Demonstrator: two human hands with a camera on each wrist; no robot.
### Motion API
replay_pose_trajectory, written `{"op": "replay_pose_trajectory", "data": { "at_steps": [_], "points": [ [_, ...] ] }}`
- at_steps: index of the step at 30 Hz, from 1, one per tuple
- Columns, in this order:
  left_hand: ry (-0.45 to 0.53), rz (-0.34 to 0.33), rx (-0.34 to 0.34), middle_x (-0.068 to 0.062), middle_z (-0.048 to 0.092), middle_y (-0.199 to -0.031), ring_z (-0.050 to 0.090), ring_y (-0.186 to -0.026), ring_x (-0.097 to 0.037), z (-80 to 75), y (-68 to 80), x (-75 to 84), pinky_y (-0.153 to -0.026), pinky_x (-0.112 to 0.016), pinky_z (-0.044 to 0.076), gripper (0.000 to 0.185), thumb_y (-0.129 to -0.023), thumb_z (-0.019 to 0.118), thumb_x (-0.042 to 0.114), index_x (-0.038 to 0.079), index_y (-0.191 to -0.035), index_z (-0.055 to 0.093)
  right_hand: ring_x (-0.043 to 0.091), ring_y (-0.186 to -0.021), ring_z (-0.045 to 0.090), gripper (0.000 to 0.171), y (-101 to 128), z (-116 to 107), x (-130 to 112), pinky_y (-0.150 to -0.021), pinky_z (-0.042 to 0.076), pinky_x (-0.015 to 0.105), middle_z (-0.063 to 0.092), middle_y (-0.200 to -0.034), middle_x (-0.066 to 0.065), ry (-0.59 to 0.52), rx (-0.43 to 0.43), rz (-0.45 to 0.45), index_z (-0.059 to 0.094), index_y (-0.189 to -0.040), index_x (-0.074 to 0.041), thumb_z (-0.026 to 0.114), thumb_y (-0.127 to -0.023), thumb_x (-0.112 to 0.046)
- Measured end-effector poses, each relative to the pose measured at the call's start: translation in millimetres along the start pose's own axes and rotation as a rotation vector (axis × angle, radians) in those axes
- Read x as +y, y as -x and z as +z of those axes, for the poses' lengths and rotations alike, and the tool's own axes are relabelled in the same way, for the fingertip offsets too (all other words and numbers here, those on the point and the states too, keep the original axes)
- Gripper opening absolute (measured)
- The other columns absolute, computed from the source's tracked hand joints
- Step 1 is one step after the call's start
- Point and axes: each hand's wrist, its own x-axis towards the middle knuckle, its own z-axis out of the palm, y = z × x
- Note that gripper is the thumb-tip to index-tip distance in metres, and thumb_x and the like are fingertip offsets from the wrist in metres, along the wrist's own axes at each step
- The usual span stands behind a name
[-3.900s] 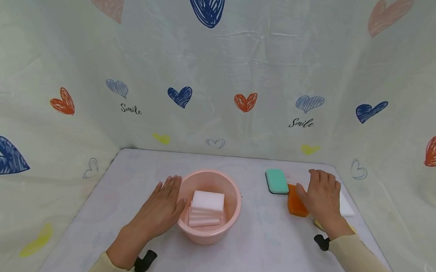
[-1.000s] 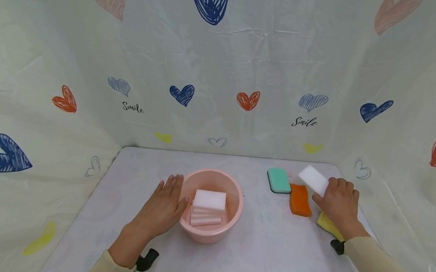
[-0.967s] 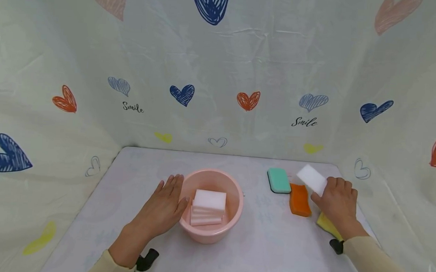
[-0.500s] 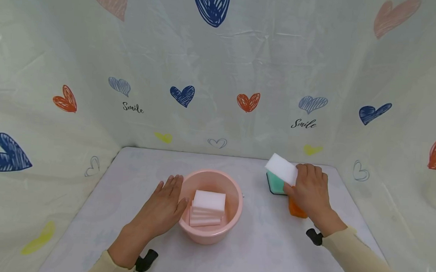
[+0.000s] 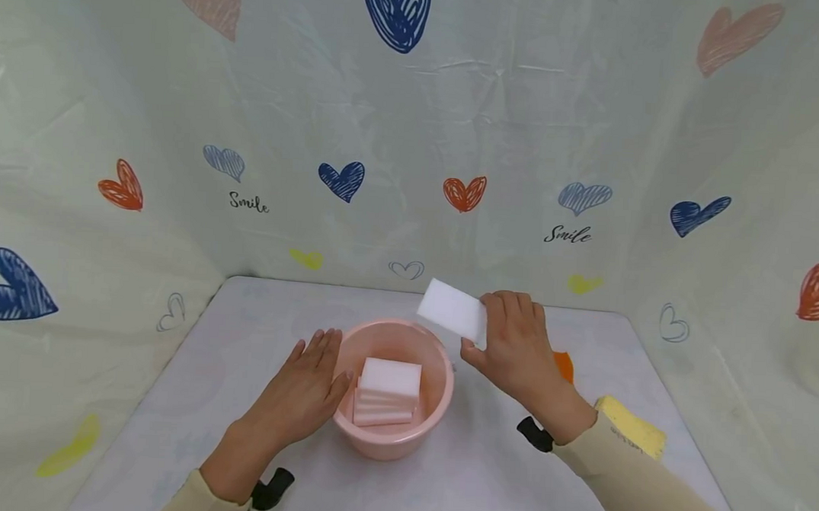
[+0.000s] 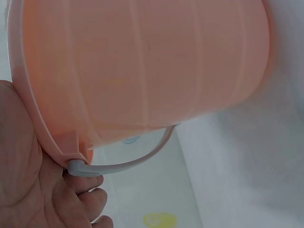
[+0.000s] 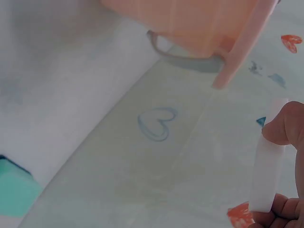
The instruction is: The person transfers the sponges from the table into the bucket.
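My left hand (image 5: 302, 389) rests flat against the left side of a pink bucket (image 5: 393, 439), fingers straight. In the left wrist view the bucket wall (image 6: 142, 71) and its grey handle (image 6: 124, 164) fill the frame, with my palm (image 6: 23, 180) at the rim. A stack of white sponges (image 5: 387, 392) lies inside the bucket. My right hand (image 5: 508, 347) pinches a white sponge (image 5: 451, 309) in the air just above the bucket's right rim. In the right wrist view this white sponge (image 7: 267, 176) is edge-on between thumb and fingers.
An orange sponge (image 5: 564, 364) shows partly behind my right hand. A yellow sponge (image 5: 631, 427) lies near the table's right edge by my sleeve. A teal sponge (image 7: 14, 191) appears in the right wrist view. Heart-printed sheets wall in the white table (image 5: 256, 317) on three sides.
My right hand has lifted the white sponge from the right side of the table and carried it left to just over the bucket's rim. The left hand has stayed against the bucket.
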Motion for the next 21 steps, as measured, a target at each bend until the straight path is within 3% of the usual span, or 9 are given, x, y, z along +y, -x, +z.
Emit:
{"op": "replay_pose_trajectory", "data": {
  "at_steps": [9, 21],
  "points": [
    [0.004, 0.003, -0.001, -0.027, 0.03, -0.169, 0.024, -0.16, -0.044, 0.8, -0.2, -1.7, -0.129, -0.062, 0.021, 0.07, -0.112, 0.046, 0.035, -0.01, -0.162, 0.027, 0.031, -0.106, 0.051, 0.059, -13, 2, -41, -0.084, 0.042, 0.043, 0.06, -0.117, 0.015, -0.023, -0.088, -0.095, 0.056, -0.122, -0.002, 0.082, -0.082, -0.037],
    [0.012, 0.018, 0.033, -0.027, 0.032, -0.168, 0.027, -0.159, -0.044, 3.8, 0.2, -5.0, -0.129, -0.061, 0.022, 0.071, -0.112, 0.046, 0.038, -0.01, -0.161, 0.03, 0.027, -0.107, 0.054, 0.055, -9, 18, -59, -0.084, 0.046, 0.039, 0.063, -0.118, 0.011, -0.042, -0.178, -0.147, 0.058, -0.124, -0.006, 0.077, -0.082, -0.037]
  ]
}}
